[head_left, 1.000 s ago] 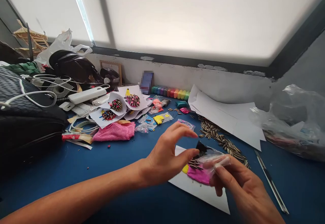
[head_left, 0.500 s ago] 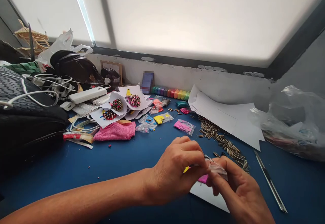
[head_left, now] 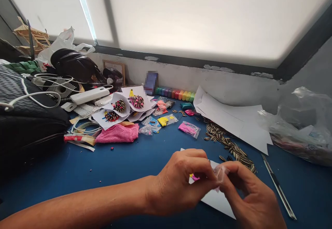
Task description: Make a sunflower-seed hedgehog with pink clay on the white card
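Between my hands is a small clear plastic bag [head_left: 221,174], crumpled, its contents hard to make out. My left hand [head_left: 183,177] is closed in a pinch at the bag's left side. From the right, my right hand [head_left: 250,191] pinches the same bag between thumb and fingers. Beneath them lies a sheet of white paper [head_left: 219,203], partly covered by my hands. Some pink and yellow clay [head_left: 194,177] shows through the gap under my left fingers; the rest of it is hidden.
Sunflower seeds [head_left: 228,144] lie in a band beyond my right hand, with a utility knife [head_left: 278,187] to the right. Farther back are a bag of pink clay [head_left: 189,128], a bag of yellow clay [head_left: 166,119], white sheets [head_left: 233,118], seed-covered clay figures [head_left: 119,106] and a pink cloth [head_left: 118,133].
Both hands have shifted slightly right with the plastic bag, which is now more bunched up. More of the white paper shows, and less of the pink clay.
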A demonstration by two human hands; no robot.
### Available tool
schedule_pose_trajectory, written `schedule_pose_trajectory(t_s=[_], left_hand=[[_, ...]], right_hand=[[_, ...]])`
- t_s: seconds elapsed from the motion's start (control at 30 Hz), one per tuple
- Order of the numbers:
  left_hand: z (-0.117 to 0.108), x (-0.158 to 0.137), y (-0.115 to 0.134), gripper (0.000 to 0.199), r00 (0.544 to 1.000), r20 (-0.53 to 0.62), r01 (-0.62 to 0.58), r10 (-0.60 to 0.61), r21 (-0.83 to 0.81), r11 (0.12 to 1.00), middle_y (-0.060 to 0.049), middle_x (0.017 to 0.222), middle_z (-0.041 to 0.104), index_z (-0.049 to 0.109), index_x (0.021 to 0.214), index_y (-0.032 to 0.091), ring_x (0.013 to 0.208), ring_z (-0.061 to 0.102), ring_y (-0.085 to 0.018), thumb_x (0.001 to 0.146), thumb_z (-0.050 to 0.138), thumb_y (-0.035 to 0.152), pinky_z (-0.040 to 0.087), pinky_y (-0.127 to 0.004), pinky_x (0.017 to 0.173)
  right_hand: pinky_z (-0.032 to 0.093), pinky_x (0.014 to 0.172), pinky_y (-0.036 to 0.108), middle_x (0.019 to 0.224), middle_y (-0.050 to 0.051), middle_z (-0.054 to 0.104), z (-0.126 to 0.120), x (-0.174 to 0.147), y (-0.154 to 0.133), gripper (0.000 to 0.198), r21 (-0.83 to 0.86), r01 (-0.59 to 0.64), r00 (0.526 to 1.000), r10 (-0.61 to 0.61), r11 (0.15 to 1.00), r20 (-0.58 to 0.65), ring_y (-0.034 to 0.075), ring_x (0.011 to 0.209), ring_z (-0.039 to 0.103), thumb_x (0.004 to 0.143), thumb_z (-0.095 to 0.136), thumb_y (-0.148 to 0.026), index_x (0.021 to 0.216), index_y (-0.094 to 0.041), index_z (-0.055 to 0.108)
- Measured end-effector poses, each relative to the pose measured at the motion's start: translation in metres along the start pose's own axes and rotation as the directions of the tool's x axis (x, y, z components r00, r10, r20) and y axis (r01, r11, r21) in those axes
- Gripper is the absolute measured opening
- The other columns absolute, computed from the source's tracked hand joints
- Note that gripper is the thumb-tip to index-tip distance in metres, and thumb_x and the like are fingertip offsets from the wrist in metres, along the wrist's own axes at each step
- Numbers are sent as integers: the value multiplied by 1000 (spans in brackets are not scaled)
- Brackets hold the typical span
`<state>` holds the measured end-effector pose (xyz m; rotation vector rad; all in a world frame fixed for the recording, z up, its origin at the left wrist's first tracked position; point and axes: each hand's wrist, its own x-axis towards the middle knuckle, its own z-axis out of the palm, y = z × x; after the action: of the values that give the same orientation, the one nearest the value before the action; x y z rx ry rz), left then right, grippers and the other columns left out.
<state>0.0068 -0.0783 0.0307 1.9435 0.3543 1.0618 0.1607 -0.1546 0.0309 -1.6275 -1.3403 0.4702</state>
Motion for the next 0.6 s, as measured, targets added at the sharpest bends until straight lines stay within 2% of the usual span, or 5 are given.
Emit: schedule_pose_trajectory(t_s=[0.1, 0.23, 0.33, 0.5, 0.6], left_hand=[[-3, 1, 2, 18, 1000, -13, 11, -11, -10, 1000, -1, 65, 56, 66, 68, 12, 64, 49, -10, 85, 70, 10, 40, -22, 61], [-11, 5, 4, 6, 997, -29, 75, -79, -106, 991, -5, 85, 62, 73, 87, 12, 79, 55, -13, 88, 69, 16, 47, -24, 76], [-15, 8, 2, 33, 970, -23, 233, -241, -179, 956, -9, 115, 62, 67, 118, 16, 100, 58, -17, 86, 70, 19, 48, -30, 90], [-13, 9, -8, 31, 795, 314, 607, -520, -426, 671, -4, 77, 65, 63, 83, 12, 66, 60, -12, 85, 70, 42, 52, -27, 68], [-13, 10, -10, 47, 787, 299, 610, -540, -507, 609, -2, 67, 63, 56, 76, 13, 57, 61, -11, 76, 77, 55, 51, -23, 58]], right_hand=[[47, 55, 23, 67, -2, 65, 2, 0, -1, 22, -84, -15, 998, 10, 996, -59, 13, 57, 60, 84, 63, -45, 74, -26, 61], [50, 57, 23, 67, -3, 63, 2, -1, -3, 22, 71, -110, 991, 115, 991, -70, 13, 57, 60, 81, 65, -47, 79, -25, 59], [48, 52, 21, 63, -4, 61, -1, 0, -1, 24, 153, -196, 979, 202, 969, -24, 13, 55, 58, 79, 68, -48, 84, -26, 60], [46, 46, 20, 57, -3, 58, -7, 4, 4, 36, 179, -227, 974, 223, 957, 45, 11, 49, 53, 77, 69, -60, 79, -25, 60], [47, 47, 18, 57, -4, 57, -9, 6, 8, 39, 242, -221, 975, 223, 945, 21, 10, 50, 53, 79, 70, -57, 67, -24, 52]])
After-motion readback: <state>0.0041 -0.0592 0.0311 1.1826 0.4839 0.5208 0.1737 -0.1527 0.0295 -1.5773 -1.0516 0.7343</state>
